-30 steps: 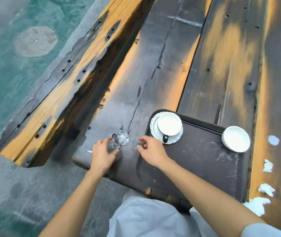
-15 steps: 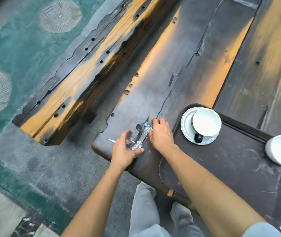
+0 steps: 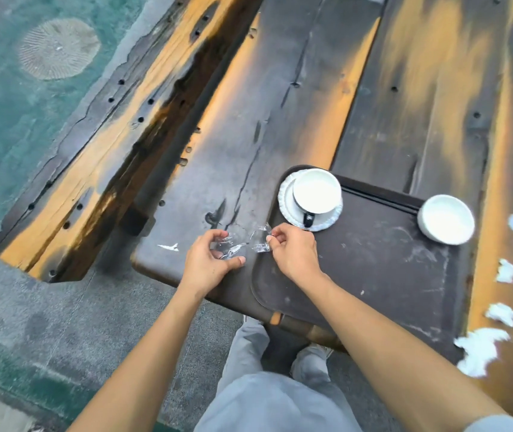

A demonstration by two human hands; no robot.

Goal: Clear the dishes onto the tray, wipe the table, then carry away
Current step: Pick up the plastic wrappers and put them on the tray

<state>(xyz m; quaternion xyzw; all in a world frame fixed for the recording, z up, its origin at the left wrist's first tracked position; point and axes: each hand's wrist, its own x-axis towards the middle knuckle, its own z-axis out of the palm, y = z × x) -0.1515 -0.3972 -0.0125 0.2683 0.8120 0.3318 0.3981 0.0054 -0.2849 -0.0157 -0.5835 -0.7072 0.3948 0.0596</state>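
Observation:
A crumpled clear plastic wrapper (image 3: 245, 243) is stretched between my two hands, just above the near left corner of the dark wooden table (image 3: 264, 120). My left hand (image 3: 210, 261) pinches its left end and my right hand (image 3: 294, 252) pinches its right end. A dark brown tray (image 3: 373, 275) lies on the table to the right. On its far left corner stands a white cup (image 3: 317, 191) with a dark handle on a white saucer (image 3: 286, 202). A white bowl (image 3: 446, 219) rests at the tray's far right edge.
Torn white paper scraps (image 3: 481, 349) lie on the table right of the tray. A small white smear (image 3: 169, 246) marks the table's left corner. A wooden bench (image 3: 99, 157) runs along the left, above a teal floor. My legs are below the table's near edge.
My right hand has joined the left on the wrapper, and the two have drawn it apart from a tight ball into a stretched strip. The view has shifted slightly.

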